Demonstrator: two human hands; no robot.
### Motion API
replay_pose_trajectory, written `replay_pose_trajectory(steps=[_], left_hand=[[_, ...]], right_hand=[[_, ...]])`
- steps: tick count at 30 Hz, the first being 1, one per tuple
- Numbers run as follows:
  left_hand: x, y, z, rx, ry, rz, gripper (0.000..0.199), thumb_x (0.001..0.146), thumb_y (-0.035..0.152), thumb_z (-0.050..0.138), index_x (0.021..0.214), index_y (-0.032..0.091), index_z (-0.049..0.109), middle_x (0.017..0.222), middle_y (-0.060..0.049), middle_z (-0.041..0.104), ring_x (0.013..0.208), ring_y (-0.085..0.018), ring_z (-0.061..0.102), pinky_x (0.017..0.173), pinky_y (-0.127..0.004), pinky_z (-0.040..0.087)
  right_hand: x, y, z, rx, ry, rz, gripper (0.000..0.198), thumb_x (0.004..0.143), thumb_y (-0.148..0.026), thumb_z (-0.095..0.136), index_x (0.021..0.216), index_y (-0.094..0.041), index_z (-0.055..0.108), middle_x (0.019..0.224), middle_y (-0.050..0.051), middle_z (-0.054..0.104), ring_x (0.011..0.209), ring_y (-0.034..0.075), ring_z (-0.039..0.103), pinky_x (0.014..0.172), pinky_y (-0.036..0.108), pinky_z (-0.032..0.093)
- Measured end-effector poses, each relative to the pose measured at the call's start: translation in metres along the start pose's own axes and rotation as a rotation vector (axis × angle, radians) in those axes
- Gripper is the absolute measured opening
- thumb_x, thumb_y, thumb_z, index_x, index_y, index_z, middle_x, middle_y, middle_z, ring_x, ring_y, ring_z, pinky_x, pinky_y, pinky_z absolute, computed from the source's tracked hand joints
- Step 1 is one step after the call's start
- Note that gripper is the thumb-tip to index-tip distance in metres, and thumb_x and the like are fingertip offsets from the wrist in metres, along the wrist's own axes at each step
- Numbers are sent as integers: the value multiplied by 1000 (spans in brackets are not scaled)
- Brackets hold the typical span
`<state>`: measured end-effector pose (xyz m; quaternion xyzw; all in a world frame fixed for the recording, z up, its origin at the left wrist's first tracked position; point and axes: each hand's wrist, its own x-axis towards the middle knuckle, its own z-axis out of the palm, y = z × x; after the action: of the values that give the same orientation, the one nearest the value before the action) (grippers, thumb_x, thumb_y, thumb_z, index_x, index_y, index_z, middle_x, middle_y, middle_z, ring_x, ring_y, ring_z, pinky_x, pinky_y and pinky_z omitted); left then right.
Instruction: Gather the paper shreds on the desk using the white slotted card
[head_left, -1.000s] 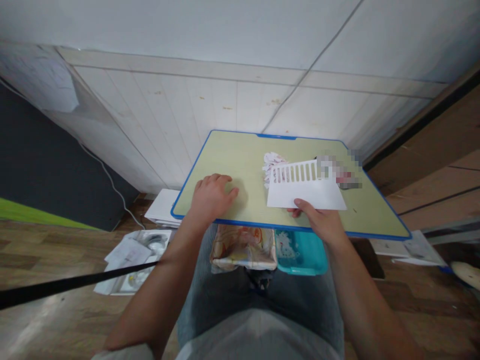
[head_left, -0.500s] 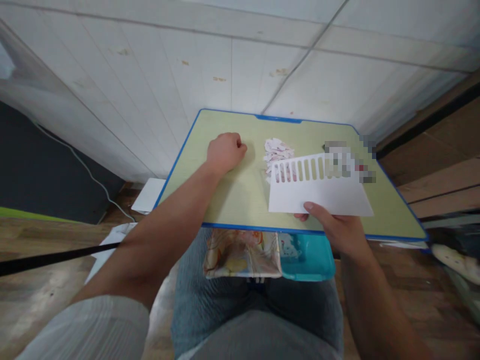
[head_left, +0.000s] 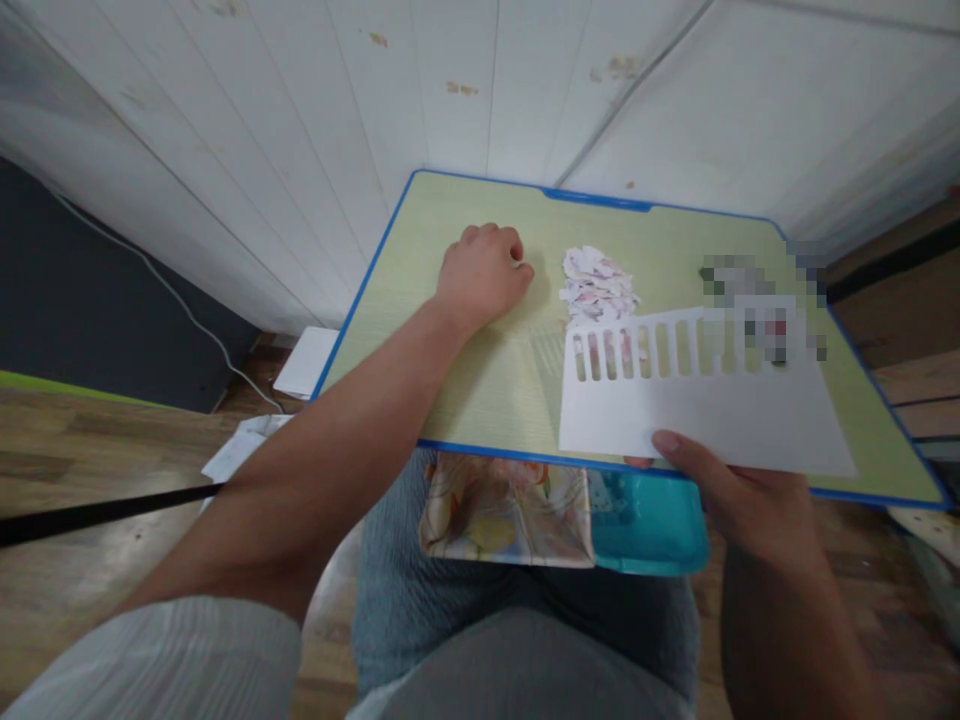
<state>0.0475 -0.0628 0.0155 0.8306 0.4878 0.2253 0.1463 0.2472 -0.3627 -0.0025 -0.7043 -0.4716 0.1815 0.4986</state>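
Observation:
A white sheet (head_left: pixel 690 425) with a row of long slots along its far edge is held in my right hand (head_left: pixel 757 505), thumb on top and fingers underneath. It is above the near right part of a pale yellow table (head_left: pixel 480 410) with a blue rim. Just beyond the sheet's left end lies a heap of torn white and pinkish paper pieces (head_left: pixel 596 285); some show through the slots. My left hand (head_left: pixel 486 272) rests on the table left of that heap, its fingers curled in. What is inside those fingers is hidden.
Below the table's near edge, over my lap, are a teal plastic tray (head_left: pixel 652 560) and a patterned cloth-lined tray (head_left: pixel 510 545). Pixelated items lie at the table's right. A white panelled wall (head_left: pixel 420 130) stands behind. White papers (head_left: pixel 240 445) lie on the floor at left.
The camera view has tilted down and shifted, so the table looks closer. My right hand has brought the slotted sheet slightly nearer to me, exposing more of the paper heap. My left hand remains curled.

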Motion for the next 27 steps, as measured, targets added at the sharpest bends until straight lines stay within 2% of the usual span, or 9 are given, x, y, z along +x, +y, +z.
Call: replay_pose_trajectory(steps=[5,10,15,21,27], left_hand=[[3,-1,3,6,-7,11,36,105,26,71,138,24,85,148,-11,83,151,-37,66,138,-55,48],[3,-1,3,10,-21,-2,38,102,27,72,138,24,85,151,-13,83,151,-38,67,138,-56,47],[1,-3,0,15,-19,-9,41,101,28,72,139,27,85,148,-11,85,149,-38,69,137,-56,48],[0,-3,-2,16,-22,-26,40,100,30,73,138,28,87,149,-11,86,149,-39,69,135,-59,50],[0,-1,-2,13,-16,-31,40,99,30,73,136,27,88,146,-12,87,148,-41,71,134,-61,51]], right_hand=[[1,1,-2,7,-37,11,34,89,-63,100,101,-32,93,106,9,93,113,43,89,114,64,73],[3,4,-4,78,-31,64,31,85,-56,104,101,-32,91,103,8,92,113,43,89,108,61,76],[5,1,-2,96,38,59,27,88,-54,101,93,-32,86,98,7,89,114,43,87,115,64,71],[3,2,1,55,54,56,38,80,-54,106,104,-30,88,106,8,91,115,43,88,117,64,70],[3,5,-2,91,26,72,37,81,-55,106,103,-30,89,104,8,92,112,41,88,109,60,74]])
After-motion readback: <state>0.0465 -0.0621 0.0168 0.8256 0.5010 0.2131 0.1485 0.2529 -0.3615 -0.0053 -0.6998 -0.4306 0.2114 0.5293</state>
